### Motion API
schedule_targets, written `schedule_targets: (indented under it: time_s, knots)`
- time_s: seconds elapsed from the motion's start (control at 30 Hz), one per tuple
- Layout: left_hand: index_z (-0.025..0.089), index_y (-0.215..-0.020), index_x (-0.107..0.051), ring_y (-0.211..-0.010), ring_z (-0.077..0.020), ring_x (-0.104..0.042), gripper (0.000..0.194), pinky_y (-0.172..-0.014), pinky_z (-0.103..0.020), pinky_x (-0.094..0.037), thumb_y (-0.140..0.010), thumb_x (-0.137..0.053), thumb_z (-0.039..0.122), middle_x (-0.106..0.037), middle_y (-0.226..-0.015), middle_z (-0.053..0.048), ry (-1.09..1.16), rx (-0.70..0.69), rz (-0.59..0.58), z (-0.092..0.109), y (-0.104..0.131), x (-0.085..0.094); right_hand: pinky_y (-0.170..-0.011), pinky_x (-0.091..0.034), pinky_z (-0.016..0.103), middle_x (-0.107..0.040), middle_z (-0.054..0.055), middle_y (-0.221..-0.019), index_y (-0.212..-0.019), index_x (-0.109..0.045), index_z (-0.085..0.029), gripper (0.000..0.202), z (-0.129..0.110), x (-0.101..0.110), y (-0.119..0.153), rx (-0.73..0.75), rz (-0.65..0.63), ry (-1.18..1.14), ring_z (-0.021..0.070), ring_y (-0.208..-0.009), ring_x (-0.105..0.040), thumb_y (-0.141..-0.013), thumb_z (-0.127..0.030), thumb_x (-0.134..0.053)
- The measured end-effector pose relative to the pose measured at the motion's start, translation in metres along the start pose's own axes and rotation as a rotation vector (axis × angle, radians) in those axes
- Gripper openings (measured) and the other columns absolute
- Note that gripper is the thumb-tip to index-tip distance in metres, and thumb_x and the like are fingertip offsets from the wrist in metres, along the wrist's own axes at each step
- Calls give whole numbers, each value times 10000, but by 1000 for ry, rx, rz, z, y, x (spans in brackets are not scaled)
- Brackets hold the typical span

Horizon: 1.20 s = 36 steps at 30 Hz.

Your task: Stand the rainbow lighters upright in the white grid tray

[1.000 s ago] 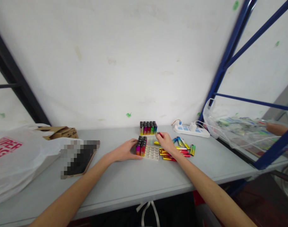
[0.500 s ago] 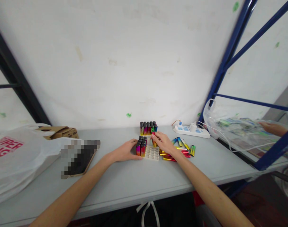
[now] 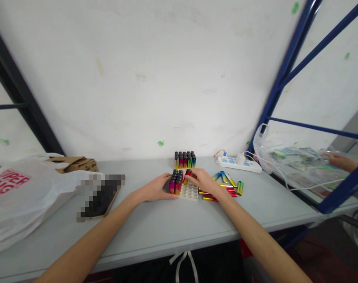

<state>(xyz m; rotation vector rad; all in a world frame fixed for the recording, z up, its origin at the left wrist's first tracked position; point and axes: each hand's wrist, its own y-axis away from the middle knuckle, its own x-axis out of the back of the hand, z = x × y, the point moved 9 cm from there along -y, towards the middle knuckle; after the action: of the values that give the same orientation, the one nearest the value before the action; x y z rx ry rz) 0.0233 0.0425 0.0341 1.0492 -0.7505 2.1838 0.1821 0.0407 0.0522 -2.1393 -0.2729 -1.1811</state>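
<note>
A white tray with round sockets (image 3: 190, 192) lies on the grey table, several black-topped, shiny coloured cylinders (image 3: 175, 182) upright in its left part. My left hand (image 3: 158, 188) rests at the tray's left side, thumb and fingers apart around the corner of that group. Between its fingertips my right hand (image 3: 203, 180) pinches a red and gold cylinder with a dark top (image 3: 187, 176), slightly tilted over the tray beside the upright ones. Right of the tray, partly under my right forearm, lies a loose pile of shiny cylinders (image 3: 217, 191).
Behind the tray stands a block of upright cylinders (image 3: 185, 160). A white power strip (image 3: 239, 164) lies at the back right. On the left are a phone (image 3: 101, 198), cardboard (image 3: 75, 164) and a white plastic bag (image 3: 34, 196). Beyond a blue frame (image 3: 274, 90), another person's hand (image 3: 340, 161) touches clear bags.
My right hand has moved the red and gold cylinder slightly left and down, close to the upright group. My left hand has stayed in place.
</note>
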Motion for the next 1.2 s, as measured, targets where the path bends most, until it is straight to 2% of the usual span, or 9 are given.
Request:
schedule_targets:
  time_s: [0.27, 0.43, 0.53, 0.73, 0.8, 0.87, 0.97, 1.03, 1.2]
  knots:
    - [181, -1360, -579, -1261, -355, -577, 780, -1126, -477, -437, -736, -805, 590, -608, -1383, -138, -8, 13, -2, 2, 0, 1, -841, -473, 336, -673, 105, -950, -956, -634, -160, 284, -9, -12, 1, 46, -59, 94, 223, -900, -612, -1030, -404, -509]
    - [161, -1388, -547, -1273, -341, -571, 810, -1134, -453, -434, -753, -786, 604, -592, -1395, -150, -22, 23, -24, 1, 0, -1, -973, -455, 338, -680, 95, -1150, -1234, -607, -188, 419, -4, 23, 6, -2, 91, -115, 203, -1067, -621, -1090, -424, -293]
    - [148, -1395, -541, -1276, -342, -570, 831, -1139, -458, -429, -749, -788, 607, -586, -1401, -161, -21, 29, -25, 0, 0, -1, -1005, -436, 359, -678, 113, -1134, -1218, -625, -169, 436, 15, 41, 11, -69, 188, -38, 216, -1079, -611, -1091, -386, -270]
    - [173, -1363, -580, -1277, -372, -572, 818, -1114, -482, -456, -718, -799, 626, -594, -1403, -150, -5, 41, -5, -3, 0, 0, -872, -471, 344, -690, 122, -995, -1052, -724, -150, 274, 47, 9, 18, -130, -139, 166, 239, -904, -637, -937, -388, -651]
    - [168, -1361, -582, -1270, -375, -576, 819, -1113, -487, -455, -717, -799, 626, -595, -1402, -152, -3, 41, -3, -3, 0, -1, -833, -468, 328, -681, 105, -939, -1005, -723, -158, 230, 49, 5, 19, -137, -170, 159, 222, -847, -629, -941, -363, -640]
    - [167, -1369, -573, -1267, -371, -577, 821, -1114, -485, -453, -724, -795, 625, -592, -1405, -152, -6, 41, -9, -3, 1, -1, -837, -462, 325, -664, 102, -969, -1000, -689, -162, 188, 47, 9, 17, -134, -109, 131, 215, -867, -617, -944, -329, -624]
    - [163, -1377, -562, -1267, -364, -577, 825, -1119, -477, -448, -733, -787, 627, -588, -1409, -153, -9, 42, -20, -3, 0, -2, -820, -463, 326, -642, 89, -995, -1007, -599, -176, 148, 42, 23, 14, -154, 50, 20, 198, -862, -602, -955, -312, -574]
    - [167, -1373, -564, -1267, -363, -578, 820, -1120, -475, -447, -732, -789, 625, -591, -1409, -148, -2, 39, -18, -2, 0, -2, -731, -464, 313, -641, 48, -915, -1040, -531, -195, 173, 44, 27, 13, -217, 117, -126, 170, -732, -582, -980, -356, -517]
    - [182, -1383, -557, -1275, -354, -572, 811, -1131, -477, -435, -735, -796, 605, -586, -1419, -144, 21, 24, -12, 0, 0, -1, -488, -323, 229, -534, -66, -723, -1216, -420, -250, 445, 45, 19, 10, -357, 164, -687, 105, -499, -397, -936, -582, -519]
